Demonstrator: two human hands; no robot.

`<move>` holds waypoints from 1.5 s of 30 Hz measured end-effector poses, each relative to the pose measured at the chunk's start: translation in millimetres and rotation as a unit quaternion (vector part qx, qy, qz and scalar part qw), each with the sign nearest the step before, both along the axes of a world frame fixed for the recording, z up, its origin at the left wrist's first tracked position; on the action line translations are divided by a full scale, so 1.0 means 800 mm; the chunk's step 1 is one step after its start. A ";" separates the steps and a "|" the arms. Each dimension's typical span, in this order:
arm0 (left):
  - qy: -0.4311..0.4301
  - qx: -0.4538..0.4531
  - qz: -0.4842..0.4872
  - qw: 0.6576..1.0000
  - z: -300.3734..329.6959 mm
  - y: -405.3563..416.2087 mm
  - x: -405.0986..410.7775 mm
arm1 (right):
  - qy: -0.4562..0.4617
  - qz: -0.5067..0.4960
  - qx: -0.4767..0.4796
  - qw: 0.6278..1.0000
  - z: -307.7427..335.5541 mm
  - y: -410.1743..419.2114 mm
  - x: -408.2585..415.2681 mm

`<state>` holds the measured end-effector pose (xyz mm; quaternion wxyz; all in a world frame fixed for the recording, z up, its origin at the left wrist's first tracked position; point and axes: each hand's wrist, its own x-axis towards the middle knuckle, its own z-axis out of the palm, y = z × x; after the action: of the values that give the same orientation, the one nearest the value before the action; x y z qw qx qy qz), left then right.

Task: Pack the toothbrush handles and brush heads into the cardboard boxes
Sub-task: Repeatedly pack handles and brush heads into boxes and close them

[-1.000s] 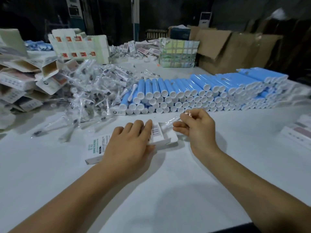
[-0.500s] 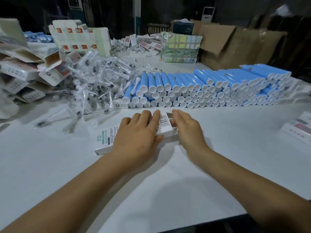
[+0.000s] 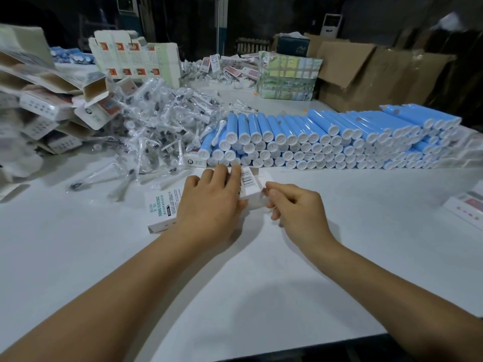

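A white cardboard box with teal lettering lies flat on the white tabletop, and everything else is placed here relative to it. The left hand rests palm-down across the box's middle, fingers fairly straight and pressing it to the tabletop, fingertips reaching past its far edge beside the barcode. The right hand sits at the box's right end with fingers curled, thumb and forefinger pinching what looks like the end flap. Half a second ago that hand lay flatter against the same end with its fingers stretched forward; a second ago it was raised just beyond the end, pinching a clear-wrapped piece that can no longer be seen. The left hand has kept its place on the box throughout. Just behind the box runs a long stack of blue toothbrush handles with white caps facing the camera, stretching off to the right. Behind and to the left of the box is a loose heap of brush heads in clear wrappers, a few strays lying near the box's left end. Farther left sits a jumble of empty cartons, and well to the right, at the tabletop's edge, more packed boxes.
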<state>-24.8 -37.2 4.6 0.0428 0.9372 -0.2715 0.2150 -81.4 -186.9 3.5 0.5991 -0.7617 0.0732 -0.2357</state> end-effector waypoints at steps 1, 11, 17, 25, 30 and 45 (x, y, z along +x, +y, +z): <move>-0.005 0.004 -0.004 1.000 -0.001 -0.003 -0.003 | 0.003 0.007 0.003 1.000 -0.001 0.002 0.000; -0.022 0.038 -0.029 0.999 -0.005 -0.013 -0.018 | 0.042 0.015 -0.036 0.998 -0.008 -0.004 0.011; -0.027 0.044 -0.031 0.998 -0.005 -0.015 -0.024 | 0.042 0.003 -0.019 0.999 -0.007 -0.002 0.012; -0.035 0.059 -0.028 0.997 -0.006 -0.018 -0.028 | 0.030 0.035 -0.078 0.996 -0.005 -0.001 0.010; -0.029 0.011 -0.015 0.999 0.000 -0.020 -0.026 | -0.014 -0.120 -0.019 0.992 0.010 -0.014 0.009; -0.036 0.007 -0.054 0.998 0.003 -0.027 -0.042 | 0.005 0.019 -0.058 0.998 -0.012 0.016 0.003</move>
<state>-58.8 -58.6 7.4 0.0381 0.9131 -0.3246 0.2437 -78.7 -174.0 -6.3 0.5582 -0.7972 0.0482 -0.2249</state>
